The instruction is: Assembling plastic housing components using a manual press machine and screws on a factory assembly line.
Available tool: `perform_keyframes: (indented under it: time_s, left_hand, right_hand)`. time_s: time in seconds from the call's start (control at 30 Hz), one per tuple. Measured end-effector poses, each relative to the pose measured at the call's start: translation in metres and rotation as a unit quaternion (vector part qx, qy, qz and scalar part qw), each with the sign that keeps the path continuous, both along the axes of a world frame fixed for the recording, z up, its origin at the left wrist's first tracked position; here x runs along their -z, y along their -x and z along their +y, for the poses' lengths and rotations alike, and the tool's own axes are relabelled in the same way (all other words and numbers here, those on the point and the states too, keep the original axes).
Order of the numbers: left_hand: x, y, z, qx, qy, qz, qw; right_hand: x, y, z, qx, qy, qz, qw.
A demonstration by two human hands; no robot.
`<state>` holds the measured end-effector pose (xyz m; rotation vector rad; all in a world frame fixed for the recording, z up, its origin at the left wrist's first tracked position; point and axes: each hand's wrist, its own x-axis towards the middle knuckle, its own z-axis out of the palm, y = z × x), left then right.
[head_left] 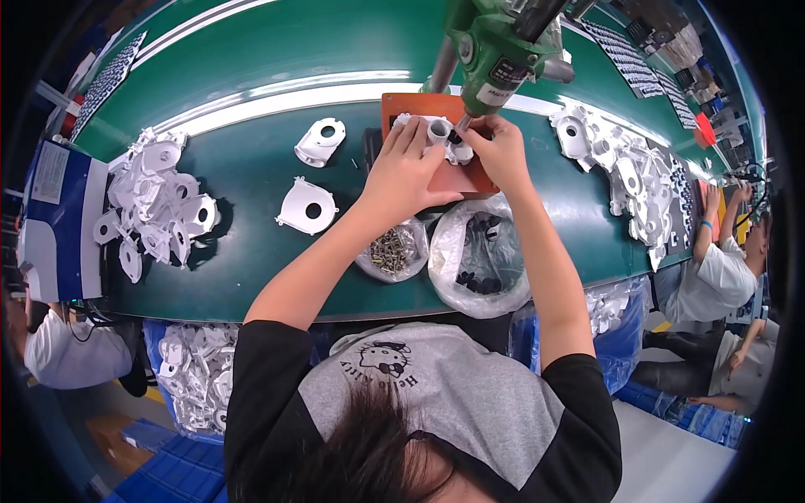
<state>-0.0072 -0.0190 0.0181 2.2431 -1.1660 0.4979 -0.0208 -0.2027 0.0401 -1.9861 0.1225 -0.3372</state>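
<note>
A white plastic housing (438, 128) with a round tube lies on an orange board (476, 178) under the green press. My left hand (404, 174) grips the housing from its left side, fingers over the top and thumb along the near edge. Bent at the fingers, my right hand (501, 152) pinches a small black part (454, 137) at the housing, just below the press tip. My fingers partly cover both pieces. Near my wrists are a bag of small metal screws (392, 251) and a larger clear bag (443, 277) holding black parts.
The green press (496, 74) stands over the board. Two loose white housings (295, 205) lie left of my left forearm. Heaps of white housings (151, 197) rise at left and right (625, 176). A blue-and-white machine (63, 222) stands far left. Other people work at both sides.
</note>
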Motion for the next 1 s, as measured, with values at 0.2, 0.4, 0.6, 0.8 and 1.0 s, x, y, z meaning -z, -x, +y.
perform_keyframes:
  time_s: [0.2,0.4,0.6,0.8,1.0]
  left_hand:
    - [-0.001,0.0,0.001,-0.009,-0.009,-0.009,1.0]
    - [0.0,-0.001,0.0,-0.004,-0.01,-0.002,1.0]
    - [-0.002,0.001,0.0,-0.018,-0.013,-0.016,1.0]
    - [-0.002,0.001,-0.001,-0.008,-0.009,-0.004,1.0]
    - [-0.007,0.003,-0.003,-0.004,-0.017,0.005,1.0]
  right_hand:
    - [0.007,-0.004,0.0,-0.017,-0.02,-0.026,0.999]
    - [0.01,0.008,-0.005,-0.075,0.078,-0.094,0.99]
    - [0.014,0.022,0.0,-0.071,0.196,-0.156,0.966]
    - [0.014,0.028,0.005,-0.029,0.315,-0.198,0.928]
    - [0.013,0.028,0.007,-0.032,0.308,-0.191,0.932]
